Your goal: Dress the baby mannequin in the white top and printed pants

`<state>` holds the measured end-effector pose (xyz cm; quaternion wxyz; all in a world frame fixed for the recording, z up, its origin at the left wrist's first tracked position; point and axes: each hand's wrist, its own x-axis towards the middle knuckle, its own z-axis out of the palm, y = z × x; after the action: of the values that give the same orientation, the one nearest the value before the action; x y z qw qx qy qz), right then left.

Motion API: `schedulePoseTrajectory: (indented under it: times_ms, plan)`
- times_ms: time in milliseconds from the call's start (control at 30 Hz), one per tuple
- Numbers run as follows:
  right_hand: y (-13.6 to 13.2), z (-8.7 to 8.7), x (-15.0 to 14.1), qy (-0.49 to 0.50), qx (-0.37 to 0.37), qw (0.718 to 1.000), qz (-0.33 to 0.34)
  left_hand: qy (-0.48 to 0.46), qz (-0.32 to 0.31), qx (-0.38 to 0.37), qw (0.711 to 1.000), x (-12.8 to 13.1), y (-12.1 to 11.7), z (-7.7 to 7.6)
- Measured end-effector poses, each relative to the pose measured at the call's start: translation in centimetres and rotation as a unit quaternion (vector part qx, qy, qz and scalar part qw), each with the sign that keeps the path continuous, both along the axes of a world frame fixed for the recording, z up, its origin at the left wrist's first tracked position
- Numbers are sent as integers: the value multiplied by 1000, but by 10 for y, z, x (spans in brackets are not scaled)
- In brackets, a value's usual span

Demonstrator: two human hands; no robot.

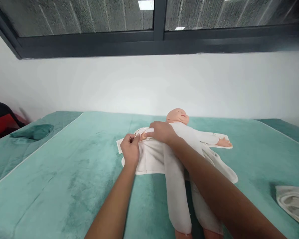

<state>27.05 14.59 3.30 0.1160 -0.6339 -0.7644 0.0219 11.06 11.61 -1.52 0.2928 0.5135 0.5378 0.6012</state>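
Observation:
A baby doll (177, 117) lies on its back on a teal blanket (72, 172), head toward the wall. It lies on an opened white garment (153, 159). My left hand (131, 149) pinches the garment's sleeve at the doll's arm on the left side. My right hand (161, 132) reaches across the doll's chest, fingers closed on the same sleeve and the doll's arm inside it. The doll's other arm (220, 142) sticks out to the right in its sleeve. White cloth legs (176, 192) point toward me.
A folded white and grey cloth (292, 202) lies at the right edge. A dark green bundle (33, 131) sits on the left side of the bed, with a red and black object (0, 121) behind it. A white wall and dark window frame stand beyond.

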Motion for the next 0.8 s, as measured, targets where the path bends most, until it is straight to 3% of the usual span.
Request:
schedulePoseTrajectory:
  times_ms: [67,267,433,500,567,633,700,800]
  plan:
    - [1,2,4,35,-19,999,-17,-74,-22,-38,996,-1,2,0]
    - [3,0,3,43,-10,998,-46,-240,-83,-53,966,1,9,-7]
    - [1,-8,-14,-40,7,999,3,-145,-232,-56,960,9,3,-7]
    - [-4,-7,-15,-47,3,998,42,-87,-254,-58,962,10,1,-6]
    - [-12,-3,-6,9,23,998,52,-63,-237,-51,968,10,0,-6]
    - [-23,2,14,116,82,990,5,-63,-212,-48,974,9,0,-6]
    - [-37,2,44,198,142,964,-109,-66,-195,-43,978,9,0,-7]
    - [-57,-8,94,182,108,927,-309,-77,-188,-33,978,9,1,-7]
